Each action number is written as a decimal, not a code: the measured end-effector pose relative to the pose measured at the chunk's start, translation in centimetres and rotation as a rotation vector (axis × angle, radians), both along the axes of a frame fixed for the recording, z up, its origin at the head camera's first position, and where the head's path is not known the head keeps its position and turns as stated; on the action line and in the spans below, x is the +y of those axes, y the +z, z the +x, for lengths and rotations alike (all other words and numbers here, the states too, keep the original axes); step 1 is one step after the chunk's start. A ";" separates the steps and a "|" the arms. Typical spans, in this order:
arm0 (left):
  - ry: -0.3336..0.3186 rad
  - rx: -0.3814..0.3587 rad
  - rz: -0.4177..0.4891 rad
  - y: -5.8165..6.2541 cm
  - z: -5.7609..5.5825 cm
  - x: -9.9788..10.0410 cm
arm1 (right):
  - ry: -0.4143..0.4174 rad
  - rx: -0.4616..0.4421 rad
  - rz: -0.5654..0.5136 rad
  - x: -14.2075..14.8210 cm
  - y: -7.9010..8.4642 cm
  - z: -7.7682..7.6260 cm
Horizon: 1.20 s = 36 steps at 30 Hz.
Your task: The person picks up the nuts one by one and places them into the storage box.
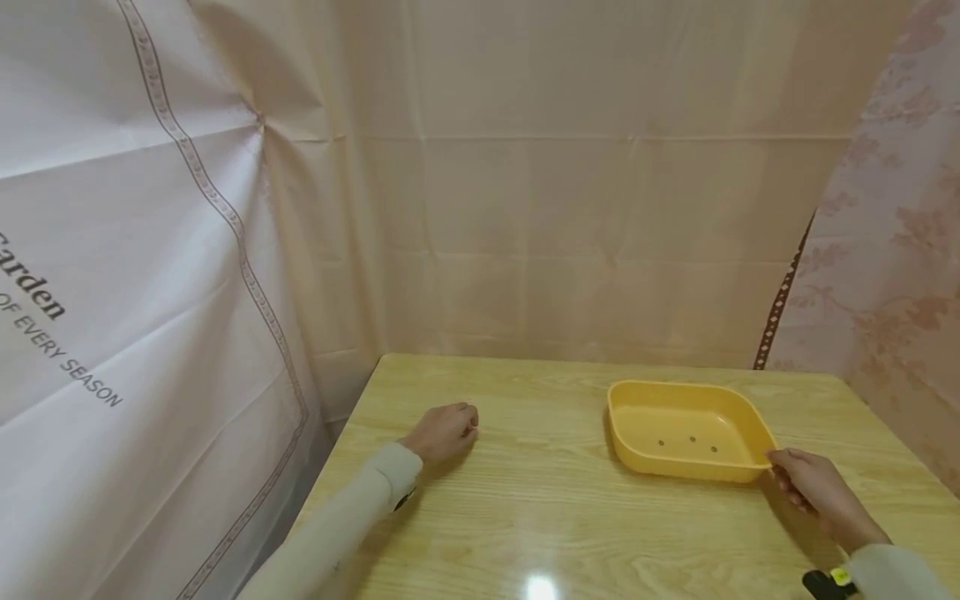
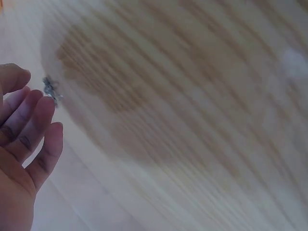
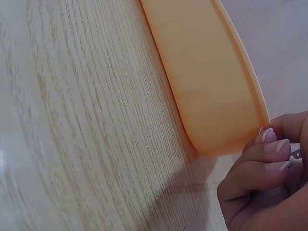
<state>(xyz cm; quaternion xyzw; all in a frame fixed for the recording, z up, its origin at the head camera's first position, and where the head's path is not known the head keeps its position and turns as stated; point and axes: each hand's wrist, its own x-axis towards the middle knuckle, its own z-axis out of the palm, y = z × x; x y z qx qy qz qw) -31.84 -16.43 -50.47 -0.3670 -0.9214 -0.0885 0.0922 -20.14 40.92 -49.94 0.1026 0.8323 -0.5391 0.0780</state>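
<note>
The right hand [image 1: 813, 487] pinches the near right corner of a yellow plastic tray [image 1: 690, 471] on the table. In the right wrist view, its fingers [image 3: 276, 149] curl at the tray's rim [image 3: 262, 103]. Three small, round, grey-brown spots show on the tray floor. To the left of the tray, the left hand [image 1: 444, 431] is low over the table, its fingers loosely bent. The left wrist view shows a gap between thumb and fingers, with a small, blurred, silvery-grey cluster [image 2: 51, 90] right by the fingertips. No finger is seen wrapped round that cluster.
A light wood-grain table [image 1: 525, 525] spans the front. Beige cloth [image 1: 570, 208] hangs behind it, a white printed cloth [image 1: 135, 333] at the left and a flowered cloth [image 1: 907, 275] at the right. The right wrist wears a black band [image 1: 825, 583].
</note>
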 end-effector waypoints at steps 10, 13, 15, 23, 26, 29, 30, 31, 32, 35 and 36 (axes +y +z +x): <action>0.036 -0.025 0.005 -0.6 0.3 -1.2 | -0.009 -0.011 0.001 0.1 0.1 -0.1; 0.044 -0.034 -0.005 -0.7 0.3 -1.2 | -0.011 -0.014 -0.009 0.1 0.1 -0.1; 0.045 -0.030 -0.011 -0.7 0.2 -1.2 | -0.017 -0.018 -0.019 0.1 0.1 -0.1; 0.049 -0.003 -0.037 -0.6 0.1 -0.8 | -0.015 -0.031 -0.020 0.0 0.1 -0.1; 0.051 0.012 -0.045 -0.8 0.0 -0.6 | -0.019 -0.025 -0.014 0.0 0.1 0.0; 0.045 0.021 -0.043 -0.8 -0.1 -0.5 | -0.024 -0.020 -0.013 0.0 0.1 0.0; 0.046 0.023 -0.042 -0.8 -0.2 -0.5 | -0.024 -0.023 -0.012 0.0 0.0 0.0; 0.047 0.024 -0.038 -0.8 -0.2 -0.5 | -0.023 -0.023 -0.013 0.0 0.0 0.0; 0.046 0.026 -0.032 -0.8 -0.1 -0.4 | -0.022 -0.025 -0.014 0.1 0.0 -0.1; 0.046 0.036 -0.026 -0.9 -0.1 -0.3 | -0.021 -0.035 -0.016 0.1 0.0 -0.1; 0.046 0.035 -0.025 -0.9 -0.1 -0.2 | -0.019 -0.038 -0.015 0.1 0.0 -0.1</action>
